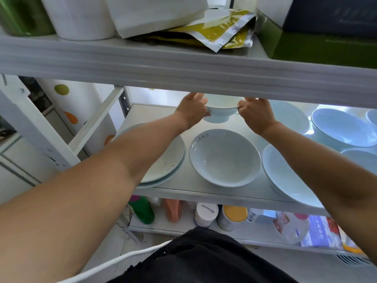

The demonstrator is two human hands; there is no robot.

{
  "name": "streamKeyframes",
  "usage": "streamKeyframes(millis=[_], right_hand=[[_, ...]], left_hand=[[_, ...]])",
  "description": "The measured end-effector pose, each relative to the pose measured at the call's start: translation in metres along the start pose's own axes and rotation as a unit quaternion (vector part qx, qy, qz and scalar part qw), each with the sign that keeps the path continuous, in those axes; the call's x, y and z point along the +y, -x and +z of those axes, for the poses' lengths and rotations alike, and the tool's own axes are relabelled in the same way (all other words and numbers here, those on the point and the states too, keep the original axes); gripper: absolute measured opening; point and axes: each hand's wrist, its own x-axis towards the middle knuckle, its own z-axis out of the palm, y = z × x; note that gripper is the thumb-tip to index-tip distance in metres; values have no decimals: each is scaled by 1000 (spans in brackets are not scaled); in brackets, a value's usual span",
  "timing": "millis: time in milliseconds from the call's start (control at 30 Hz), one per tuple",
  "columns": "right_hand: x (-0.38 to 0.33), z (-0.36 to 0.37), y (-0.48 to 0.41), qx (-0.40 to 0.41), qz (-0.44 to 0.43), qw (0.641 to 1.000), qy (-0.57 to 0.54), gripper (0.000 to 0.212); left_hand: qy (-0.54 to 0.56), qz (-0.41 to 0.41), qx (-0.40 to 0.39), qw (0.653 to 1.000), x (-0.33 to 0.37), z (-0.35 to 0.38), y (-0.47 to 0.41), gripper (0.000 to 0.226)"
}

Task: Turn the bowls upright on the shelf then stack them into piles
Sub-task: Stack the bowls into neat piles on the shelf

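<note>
Small pale-blue ceramic bowl (219,116) is held rim-up at the rear of the grey metal shelf (193,190), apparently lifted clear. The left hand (192,114) and right hand (256,116) pinch opposite rim edges, equally near. Wide pale-blue upright bowl (225,158) stands just forward and below, the likely stacking base.

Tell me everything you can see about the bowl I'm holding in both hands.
The bowl is pale blue, glossy, ceramic-looking, upright, tapering to a narrow foot. It is toward the back of the middle shelf; the shelf above hides its inside. The left hand grips its left rim, the right hand pinches its right rim.
</note>
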Motion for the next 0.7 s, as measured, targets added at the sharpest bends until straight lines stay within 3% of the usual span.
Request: streamKeyframes(millis=[67, 200, 267, 433, 700], right_hand=[[4, -4, 11, 26, -5, 999, 18, 15], [6, -17, 41, 109, 1, 993, 42, 16], [2, -24, 54, 137, -1, 990, 40, 18], [-16, -44, 88, 164, 5, 986, 25, 14], [-48, -69, 133, 148, 19, 989, -3, 23]], left_hand=[[5, 24, 36, 999, 2, 0, 6, 35], [-104, 103, 130, 981, 5, -7, 20, 3], [-114, 130, 122, 977, 8, -5, 29, 17], [-59, 128, 187, 972, 27, -19, 73, 31], [-20, 147, 205, 967, 45, -25, 123, 26]])
